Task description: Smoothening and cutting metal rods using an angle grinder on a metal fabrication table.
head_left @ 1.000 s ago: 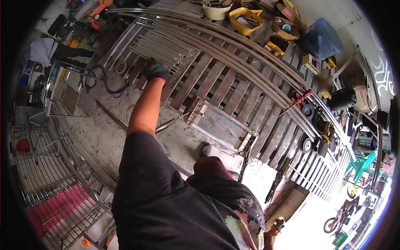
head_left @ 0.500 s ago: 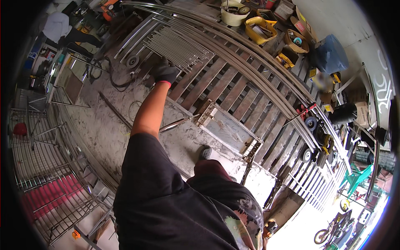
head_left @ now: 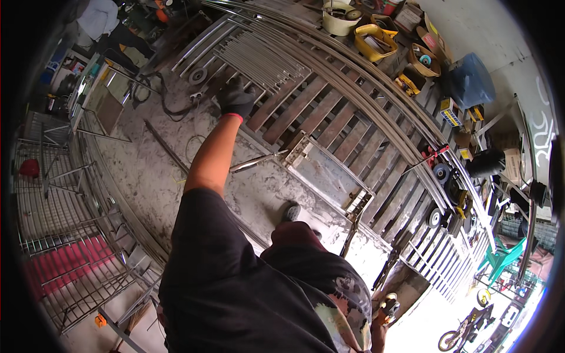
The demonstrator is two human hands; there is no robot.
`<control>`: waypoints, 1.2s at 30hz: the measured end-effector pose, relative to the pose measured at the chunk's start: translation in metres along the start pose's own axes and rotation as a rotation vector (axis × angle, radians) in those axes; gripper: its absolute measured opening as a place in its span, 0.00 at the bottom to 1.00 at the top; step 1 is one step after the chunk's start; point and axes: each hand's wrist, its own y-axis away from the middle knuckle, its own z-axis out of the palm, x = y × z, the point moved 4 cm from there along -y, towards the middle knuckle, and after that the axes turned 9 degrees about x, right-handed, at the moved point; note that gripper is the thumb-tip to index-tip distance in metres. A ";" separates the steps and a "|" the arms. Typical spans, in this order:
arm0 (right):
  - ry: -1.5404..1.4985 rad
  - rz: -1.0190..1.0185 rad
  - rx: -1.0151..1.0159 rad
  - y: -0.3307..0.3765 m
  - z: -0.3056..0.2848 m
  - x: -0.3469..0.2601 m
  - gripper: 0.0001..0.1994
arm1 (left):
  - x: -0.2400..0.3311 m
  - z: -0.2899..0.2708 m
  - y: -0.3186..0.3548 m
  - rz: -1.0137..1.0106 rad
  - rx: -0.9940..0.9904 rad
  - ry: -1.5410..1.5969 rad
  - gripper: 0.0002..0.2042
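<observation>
My left hand, in a dark glove with a red cuff, reaches out over the wooden slats. Its fingers look curled, and what lies in them, if anything, is hidden. Just beyond it lies a row of thin metal rods, side by side on the slatted platform. My right hand shows partly at the lower edge, beside my patterned clothing. It is closed around a tool with a rounded metallic head, whose kind I cannot make out.
Long metal tubes run across the platform. A metal frame lies at its near edge. Yellow tubs and a blue bin stand at the far right. Wire racks are at left. Another person is at the far left.
My left hand has shifted slightly back from the rods. The right hand and its tool have risen further into view. The whole view has shifted a little.
</observation>
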 end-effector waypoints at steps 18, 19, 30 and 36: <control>0.374 -0.370 -0.199 -0.039 0.059 -0.103 0.11 | -0.056 -0.115 0.017 -0.094 -0.122 0.172 0.18; 0.371 -0.355 -0.155 -0.028 0.068 -0.113 0.12 | -0.046 -0.116 0.003 -0.097 -0.124 0.185 0.18; 0.526 -0.251 -0.032 0.088 0.231 -0.225 0.19 | -0.088 -0.023 -0.123 0.067 0.352 0.290 0.39; 0.534 -0.141 -0.025 0.136 0.306 -0.273 0.23 | -0.086 0.004 -0.153 -0.020 0.095 0.414 0.38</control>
